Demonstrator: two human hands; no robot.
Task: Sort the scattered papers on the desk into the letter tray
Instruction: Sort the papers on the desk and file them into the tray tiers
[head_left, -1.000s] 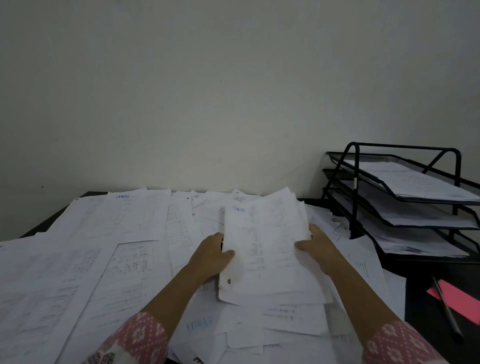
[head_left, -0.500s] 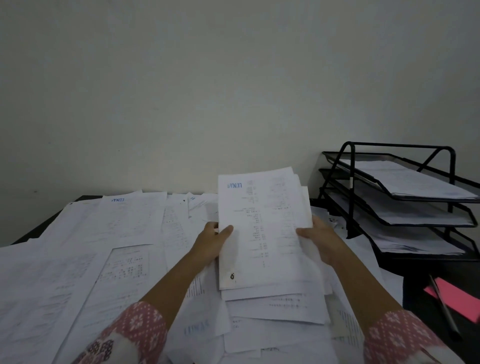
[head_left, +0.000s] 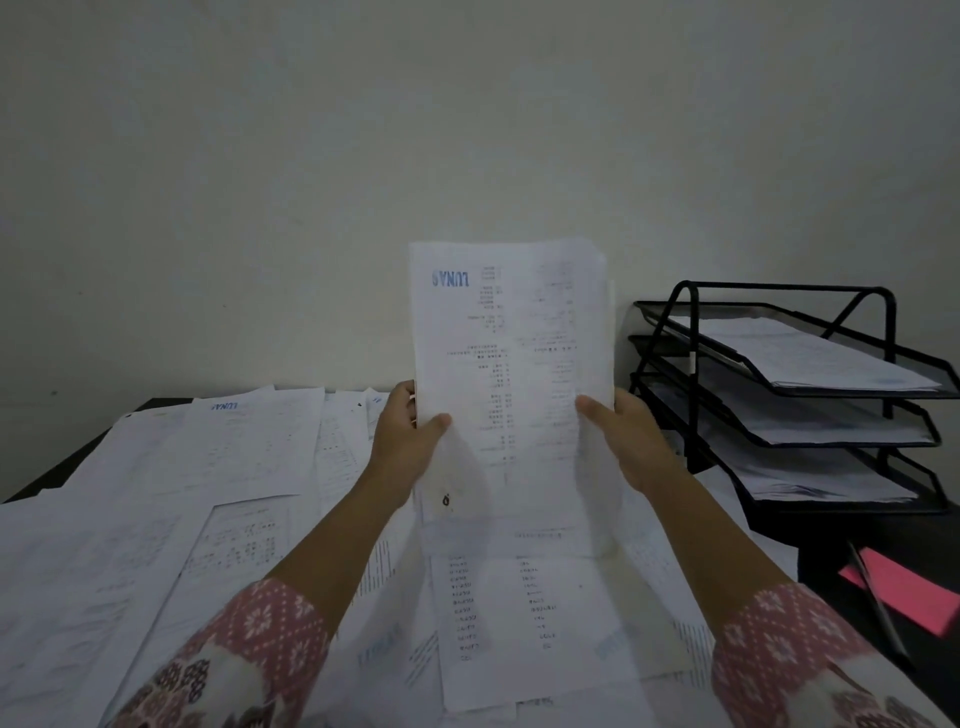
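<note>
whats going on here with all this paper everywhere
A person in pink patterned sleeves is sorting papers. Both hands hold a stack of printed sheets upright, the left hand pinching its left edge and the right hand its right edge. Below it, loose papers cover most of the desk. The black letter tray stands to the right, and each of its three tiers holds some sheets. A pink note and a pen lie in front of it.
</note>
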